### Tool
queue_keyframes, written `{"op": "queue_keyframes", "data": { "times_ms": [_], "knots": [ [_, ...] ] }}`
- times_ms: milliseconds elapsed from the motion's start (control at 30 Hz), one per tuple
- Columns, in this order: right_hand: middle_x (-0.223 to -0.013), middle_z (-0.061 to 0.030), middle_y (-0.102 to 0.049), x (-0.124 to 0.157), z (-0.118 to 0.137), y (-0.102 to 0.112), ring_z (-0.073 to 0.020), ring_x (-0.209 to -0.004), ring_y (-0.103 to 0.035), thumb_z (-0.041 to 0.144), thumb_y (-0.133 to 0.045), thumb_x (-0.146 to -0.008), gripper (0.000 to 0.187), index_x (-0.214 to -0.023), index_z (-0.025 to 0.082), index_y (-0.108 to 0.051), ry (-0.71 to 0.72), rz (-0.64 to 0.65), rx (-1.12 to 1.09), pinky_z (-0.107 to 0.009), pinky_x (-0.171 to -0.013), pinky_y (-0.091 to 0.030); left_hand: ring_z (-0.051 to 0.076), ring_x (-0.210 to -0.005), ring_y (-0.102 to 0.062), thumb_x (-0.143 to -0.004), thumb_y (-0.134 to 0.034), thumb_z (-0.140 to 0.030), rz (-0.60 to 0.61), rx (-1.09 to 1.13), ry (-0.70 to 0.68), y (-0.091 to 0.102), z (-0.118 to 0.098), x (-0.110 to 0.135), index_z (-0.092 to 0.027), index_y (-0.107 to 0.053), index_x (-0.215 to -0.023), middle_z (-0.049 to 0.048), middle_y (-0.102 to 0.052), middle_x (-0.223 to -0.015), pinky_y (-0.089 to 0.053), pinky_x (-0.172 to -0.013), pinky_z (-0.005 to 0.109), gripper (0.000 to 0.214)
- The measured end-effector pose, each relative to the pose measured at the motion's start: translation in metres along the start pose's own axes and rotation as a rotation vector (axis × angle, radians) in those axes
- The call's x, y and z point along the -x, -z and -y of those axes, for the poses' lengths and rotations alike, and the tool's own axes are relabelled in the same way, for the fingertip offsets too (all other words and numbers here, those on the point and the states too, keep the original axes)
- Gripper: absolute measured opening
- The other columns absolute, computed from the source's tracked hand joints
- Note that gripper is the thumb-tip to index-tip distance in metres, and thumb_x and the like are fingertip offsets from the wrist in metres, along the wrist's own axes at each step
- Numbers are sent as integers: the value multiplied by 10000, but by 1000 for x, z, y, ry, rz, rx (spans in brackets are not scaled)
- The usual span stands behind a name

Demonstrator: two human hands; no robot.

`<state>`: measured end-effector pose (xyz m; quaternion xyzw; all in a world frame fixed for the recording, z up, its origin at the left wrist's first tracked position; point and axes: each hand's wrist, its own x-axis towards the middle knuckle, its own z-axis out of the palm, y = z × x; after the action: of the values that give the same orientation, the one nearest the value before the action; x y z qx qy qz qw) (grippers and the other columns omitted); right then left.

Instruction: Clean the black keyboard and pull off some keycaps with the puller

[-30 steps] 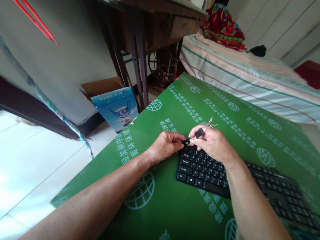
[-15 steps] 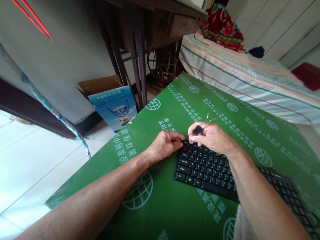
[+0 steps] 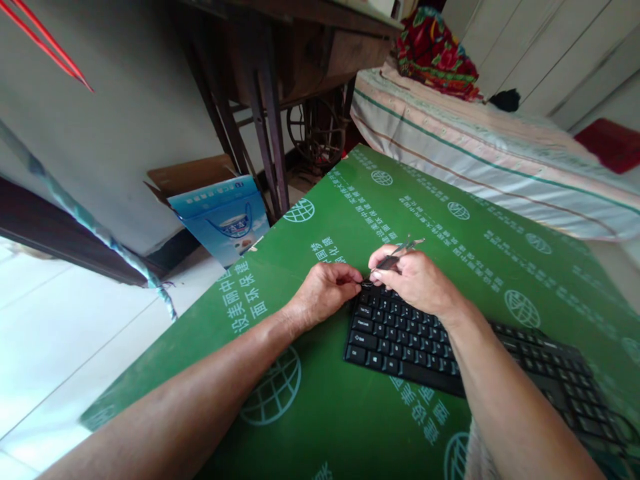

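Note:
A black keyboard [image 3: 406,339] lies on the green printed board [image 3: 320,427]. My right hand [image 3: 419,283] is closed around a small keycap puller [image 3: 388,262] with a black body, over the keyboard's upper left corner. Thin metal wires stick up from the puller, above my fingers. At that same corner my left hand [image 3: 326,291] has thumb and forefinger pinched together, close to the right fingertips. Whatever sits between the left fingertips is too small to make out. My right forearm covers part of the keyboard.
Beyond the board's left edge stands a blue carton [image 3: 220,220] on the floor. An old dark table with iron legs [image 3: 267,133] is behind it. A bed with a striped sheet [image 3: 480,160] runs along the far side. Light cloth [image 3: 479,450] shows at the bottom.
My right hand has tilted and moved slightly left, bringing the puller down toward the corner key. My left hand stays pinched at the corner. The whole view has shifted a little.

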<state>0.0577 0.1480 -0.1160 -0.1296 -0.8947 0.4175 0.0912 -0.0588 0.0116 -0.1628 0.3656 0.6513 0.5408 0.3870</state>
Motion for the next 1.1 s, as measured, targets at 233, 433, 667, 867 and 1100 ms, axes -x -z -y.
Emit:
{"op": "queue_keyframes", "data": {
  "times_ms": [233, 433, 667, 867, 1100],
  "knots": [
    [-674, 7, -614, 3, -2, -10, -127, -599, -586, 137, -491, -754, 108, -825, 201, -543, -44, -144, 72, -237, -561, -439, 92, -591, -487, -712, -584, -182, 1, -50, -12, 0, 0, 1, -145, -678, -763, -15, -613, -653, -388, -572, 210, 113],
    [-586, 15, -584, 7, 2, -21, -120, -501, -540, 157, -505, -764, 69, -794, 209, -540, -118, -286, 157, -225, -479, -386, 117, -648, -547, -710, -585, -194, -3, -54, -20, -1, 2, 0, -150, -691, -791, 3, -664, -706, -430, -630, 231, 141],
    [-565, 20, -551, 8, 3, -25, -122, -472, -534, 172, -510, -757, 48, -782, 209, -527, -131, -310, 142, -223, -458, -389, 107, -608, -516, -707, -572, -183, 1, -73, -14, -1, -1, 0, -148, -691, -780, -13, -639, -661, -416, -616, 226, 144],
    [-594, 11, -569, 9, 1, -28, -129, -502, -552, 187, -512, -755, 39, -783, 207, -530, -140, -323, 118, -223, -460, -410, 107, -586, -497, -706, -561, -192, 8, -93, -14, -2, 0, -1, -150, -682, -740, -22, -613, -626, -397, -591, 228, 132],
    [-584, 25, -554, 7, -1, -26, -108, -485, -524, 186, -511, -764, 38, -782, 207, -537, -119, -279, 108, -221, -473, -422, 105, -569, -494, -712, -575, -203, 2, -94, -18, -4, 1, -3, -141, -685, -754, -16, -616, -627, -395, -589, 236, 134]
  ]
}}
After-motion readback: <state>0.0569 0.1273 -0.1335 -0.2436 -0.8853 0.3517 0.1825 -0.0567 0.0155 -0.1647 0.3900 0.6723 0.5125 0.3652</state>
